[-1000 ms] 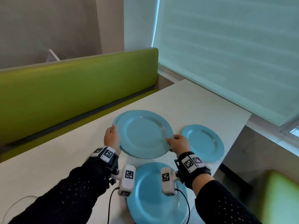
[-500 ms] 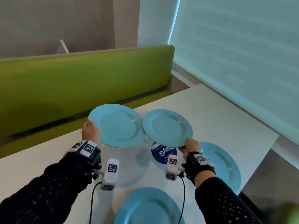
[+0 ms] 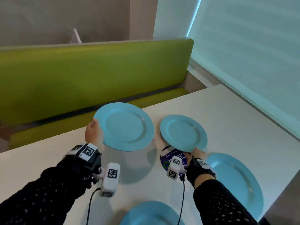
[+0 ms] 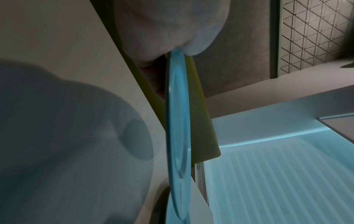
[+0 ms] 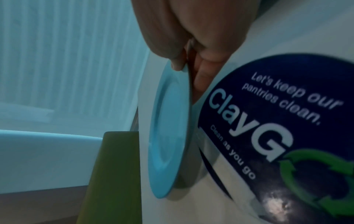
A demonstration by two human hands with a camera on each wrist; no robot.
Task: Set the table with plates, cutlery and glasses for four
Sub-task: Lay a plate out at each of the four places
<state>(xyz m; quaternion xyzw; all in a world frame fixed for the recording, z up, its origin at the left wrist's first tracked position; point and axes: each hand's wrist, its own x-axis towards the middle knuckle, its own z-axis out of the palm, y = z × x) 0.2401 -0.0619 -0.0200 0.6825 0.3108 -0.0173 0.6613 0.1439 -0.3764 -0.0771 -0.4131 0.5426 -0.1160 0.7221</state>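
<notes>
White tabletop (image 3: 227, 120) fills the lower frame under a green bench back (image 3: 97, 70); two smooth, round blue plates lie at lower centre (image 3: 151, 215) and lower right (image 3: 240, 181). At mid-frame the left hand (image 3: 93, 133) pinches a third plate (image 3: 125, 126) while the right hand (image 3: 197, 154) pinches a fourth (image 3: 183, 133) over a round dark sticker (image 3: 168, 157); neither looks set down yet, and no cutlery or glasses show.

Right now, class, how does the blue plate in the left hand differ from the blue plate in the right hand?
The left hand's round blue plate is raised above the white table; the right hand's round blue plate is low over it. The left plate looks larger. Both are gripped by the rim.
</notes>
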